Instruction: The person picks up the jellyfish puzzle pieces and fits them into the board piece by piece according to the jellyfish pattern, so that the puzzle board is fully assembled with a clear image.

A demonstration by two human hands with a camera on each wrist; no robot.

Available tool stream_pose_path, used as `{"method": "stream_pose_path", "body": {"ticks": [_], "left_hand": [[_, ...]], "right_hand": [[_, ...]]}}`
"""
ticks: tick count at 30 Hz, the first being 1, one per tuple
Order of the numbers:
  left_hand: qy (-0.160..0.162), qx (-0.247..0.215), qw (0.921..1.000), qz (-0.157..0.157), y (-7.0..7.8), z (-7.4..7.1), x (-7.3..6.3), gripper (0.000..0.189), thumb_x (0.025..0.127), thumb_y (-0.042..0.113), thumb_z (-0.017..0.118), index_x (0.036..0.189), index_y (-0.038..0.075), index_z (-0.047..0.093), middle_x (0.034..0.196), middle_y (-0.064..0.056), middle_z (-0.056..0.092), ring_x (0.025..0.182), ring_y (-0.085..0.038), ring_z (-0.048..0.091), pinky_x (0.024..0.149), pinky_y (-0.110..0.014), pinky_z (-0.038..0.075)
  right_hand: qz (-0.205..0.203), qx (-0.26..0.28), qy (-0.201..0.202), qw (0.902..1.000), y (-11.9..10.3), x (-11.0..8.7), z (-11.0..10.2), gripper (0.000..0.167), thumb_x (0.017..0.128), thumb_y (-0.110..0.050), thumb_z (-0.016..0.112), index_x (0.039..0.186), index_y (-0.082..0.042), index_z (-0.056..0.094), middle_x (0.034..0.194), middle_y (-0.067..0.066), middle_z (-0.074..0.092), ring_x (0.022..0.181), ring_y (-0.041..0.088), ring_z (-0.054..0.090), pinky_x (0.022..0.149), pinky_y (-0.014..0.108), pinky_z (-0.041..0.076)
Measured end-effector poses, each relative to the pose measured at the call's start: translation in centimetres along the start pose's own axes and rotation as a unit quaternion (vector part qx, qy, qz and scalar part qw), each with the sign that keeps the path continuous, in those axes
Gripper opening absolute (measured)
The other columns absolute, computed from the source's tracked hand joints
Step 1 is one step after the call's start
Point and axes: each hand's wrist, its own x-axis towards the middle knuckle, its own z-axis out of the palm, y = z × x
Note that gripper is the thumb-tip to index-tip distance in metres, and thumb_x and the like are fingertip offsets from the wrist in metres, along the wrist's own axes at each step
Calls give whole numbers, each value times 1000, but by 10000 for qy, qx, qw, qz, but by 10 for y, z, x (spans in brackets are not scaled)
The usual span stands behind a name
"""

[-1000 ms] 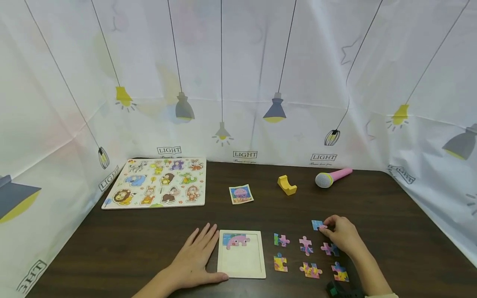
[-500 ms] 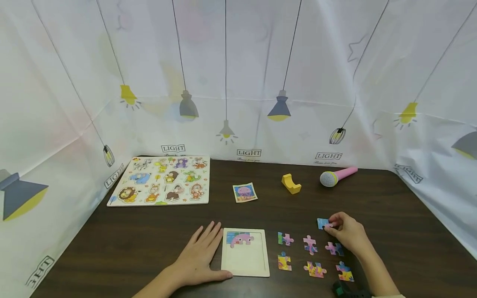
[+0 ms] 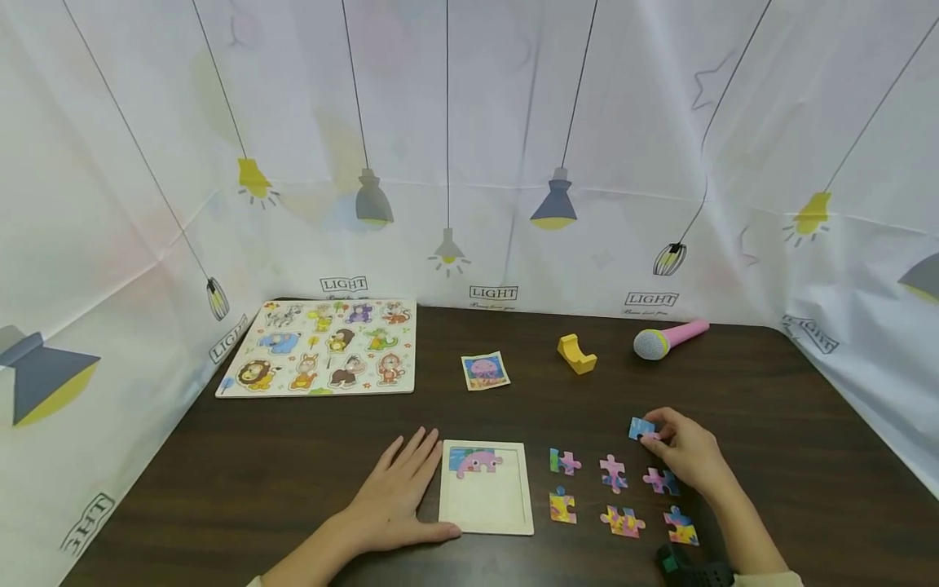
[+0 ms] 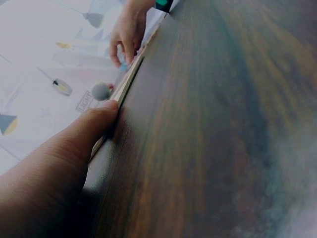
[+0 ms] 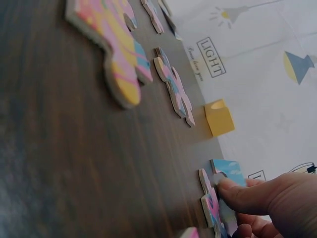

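In the head view my right hand (image 3: 688, 450) pinches a blue and pink jigsaw piece (image 3: 641, 429) between thumb and fingers at the right of the table. The right wrist view shows the thumb on that piece (image 5: 230, 171), near other pieces. My left hand (image 3: 396, 497) lies spread on the table, its thumb and fingertips at the left side of a pale wooden puzzle tray (image 3: 486, 507). Inside the tray's upper left sits a joined pink and blue picture part (image 3: 475, 461). In the left wrist view the left thumb (image 4: 106, 114) touches the tray's edge.
Several loose jigsaw pieces (image 3: 622, 522) lie in rows right of the tray. Behind are a jellyfish picture card (image 3: 485, 372), a yellow curved block (image 3: 576, 355) and a pink toy microphone (image 3: 671, 339). An animal peg board (image 3: 323, 349) lies at the back left, before a printed curtain (image 3: 469, 147).
The head view has shifted slightly. My right hand keeps its pinch on the jigsaw piece, which has turned a little. My left hand stays beside the tray.
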Motion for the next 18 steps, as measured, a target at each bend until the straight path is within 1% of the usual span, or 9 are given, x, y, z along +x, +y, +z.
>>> {"method": "stream_pose_path", "body": {"ticks": [4, 7, 10, 14, 18], "left_hand": [[-60, -31, 10000, -4, 1, -1, 0, 107, 73, 82, 34, 146, 5, 20, 152, -10, 13, 139, -25, 7, 108, -50, 6], [-121, -44, 9999, -12, 1, -2, 0, 107, 73, 82, 34, 146, 5, 20, 152, -10, 12, 139, -24, 6, 108, -49, 6], [-144, -42, 9999, -6, 2, -3, 1, 107, 73, 82, 34, 146, 5, 20, 152, -10, 12, 139, -24, 6, 108, -49, 6], [-126, -56, 9999, -27, 2, -3, 1, 108, 73, 82, 34, 146, 4, 20, 152, -10, 12, 139, -24, 6, 108, -49, 6], [-106, -50, 9999, -19, 2, -3, 0, 107, 73, 82, 35, 146, 5, 20, 152, -10, 12, 139, -24, 6, 108, -49, 6]], "right_hand": [[36, 19, 59, 10000, -1, -1, 1, 20, 89, -16, 60, 102, 0, 59, 70, 1, 53, 59, 15, 43, 52, 30, 34], [89, 49, 54, 9999, -3, -1, -2, 19, 92, -16, 56, 101, 0, 60, 73, 4, 56, 63, 17, 45, 54, 30, 34], [119, 113, 59, 9998, -8, -3, -6, 23, 95, -17, 51, 105, 2, 60, 80, 7, 58, 68, 19, 46, 56, 31, 37], [27, 198, 104, 9997, -22, -3, -12, 26, 96, -17, 49, 108, 3, 59, 83, 9, 59, 71, 21, 47, 58, 32, 39], [-110, 273, 108, 9995, -39, -3, -17, 25, 95, -19, 51, 107, 1, 61, 78, 5, 56, 69, 19, 45, 57, 31, 37]]}}
